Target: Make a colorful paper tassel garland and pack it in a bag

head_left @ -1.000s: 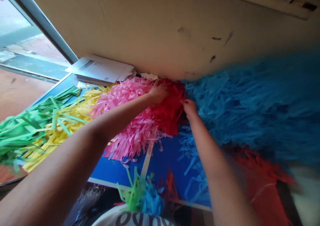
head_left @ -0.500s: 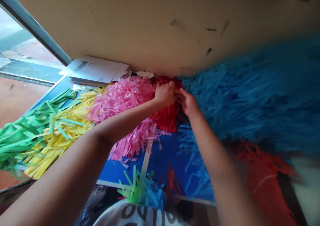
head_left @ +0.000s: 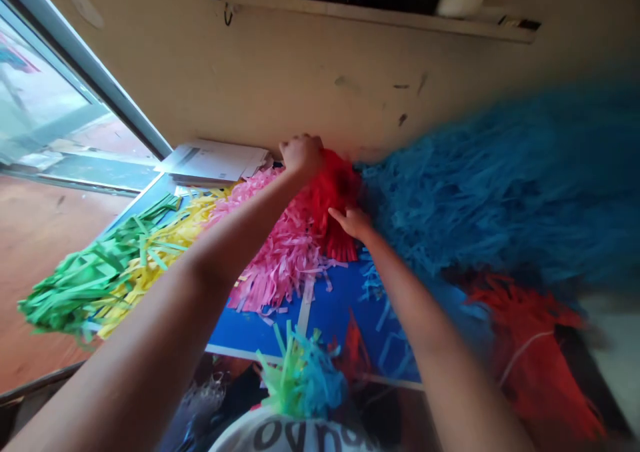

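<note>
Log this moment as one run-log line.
left hand: curled at upper edge of red fringe, grip unclear | right hand: thumb spread, at red fringe | beside red: pink fringe, blue fringe

The left hand [head_left: 303,155] holds red fringe [head_left: 335,180], the right hand [head_left: 354,224] at its edge.

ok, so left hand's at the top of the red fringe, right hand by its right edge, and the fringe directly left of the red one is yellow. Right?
One slip: the fringe directly left of the red fringe is the pink fringe, as the head view shows. The left hand and right hand are where you put them.
</note>
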The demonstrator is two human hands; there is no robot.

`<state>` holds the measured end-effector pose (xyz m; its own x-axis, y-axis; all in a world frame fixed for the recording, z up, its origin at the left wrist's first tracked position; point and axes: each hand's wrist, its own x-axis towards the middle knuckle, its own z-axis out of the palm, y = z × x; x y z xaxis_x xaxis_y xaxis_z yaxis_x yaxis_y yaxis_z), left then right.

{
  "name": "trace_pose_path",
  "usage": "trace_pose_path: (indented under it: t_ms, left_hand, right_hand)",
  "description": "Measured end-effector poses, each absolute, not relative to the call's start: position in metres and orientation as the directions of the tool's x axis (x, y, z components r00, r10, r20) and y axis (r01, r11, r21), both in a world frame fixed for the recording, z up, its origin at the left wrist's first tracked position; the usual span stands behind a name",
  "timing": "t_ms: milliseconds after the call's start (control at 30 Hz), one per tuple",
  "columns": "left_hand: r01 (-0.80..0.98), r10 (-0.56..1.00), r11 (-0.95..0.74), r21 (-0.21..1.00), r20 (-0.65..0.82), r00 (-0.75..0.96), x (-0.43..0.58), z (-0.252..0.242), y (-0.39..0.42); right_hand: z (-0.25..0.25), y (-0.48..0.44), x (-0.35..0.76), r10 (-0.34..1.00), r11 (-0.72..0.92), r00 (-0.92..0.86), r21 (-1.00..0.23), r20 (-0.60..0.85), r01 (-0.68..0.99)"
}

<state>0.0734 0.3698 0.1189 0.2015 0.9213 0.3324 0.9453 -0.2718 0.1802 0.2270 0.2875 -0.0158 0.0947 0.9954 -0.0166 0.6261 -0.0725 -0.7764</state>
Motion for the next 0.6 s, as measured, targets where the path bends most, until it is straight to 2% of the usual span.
trace_pose_path:
  t_ms: [67, 167, 300, 367, 433, 533, 600]
  left_hand:
    - [0.955, 0.9, -0.224, 0.196, 0.416, 0.126, 0.058, 0.149, 0.363]
    - [0.935, 0.822, -0.296, 0.196, 0.551, 0.145, 0.035, 0.189, 0.339]
    - [0.899, 0.706, -0.409, 0.154, 0.678, 0.205, 0.015, 0.229, 0.291]
    - [0.899, 0.664, -0.433, 0.074, 0.7, 0.263, 0.014, 0.241, 0.269]
    - [0.884, 0.642, -0.466, -0.025, 0.678, 0.357, 0.015, 0.244, 0.252]
    - [0.84, 0.649, -0.536, -0.084, 0.596, 0.474, 0.018, 0.231, 0.234]
    - [0.826, 0.662, -0.557, -0.086, 0.555, 0.504, 0.018, 0.215, 0.228]
  right_hand:
    - [-0.011, 0.278, 0.227, 0.996, -0.046, 0.084, -0.728, 0.016, 0.684]
    - [0.008, 0.259, 0.222, 0.99, 0.024, 0.074, -0.675, 0.116, 0.737]
    - [0.05, 0.225, 0.197, 0.862, 0.211, 0.175, -0.651, 0.476, 0.729]
    - [0.072, 0.207, 0.177, 0.811, 0.354, 0.19, -0.722, 0.554, 0.594]
    - [0.09, 0.193, 0.158, 0.838, 0.424, 0.191, -0.83, 0.512, 0.362]
    - [0.104, 0.183, 0.139, 0.919, 0.338, 0.224, -0.941, 0.324, -0.025]
    - [0.107, 0.184, 0.136, 0.952, 0.253, 0.237, -0.936, 0.195, -0.246]
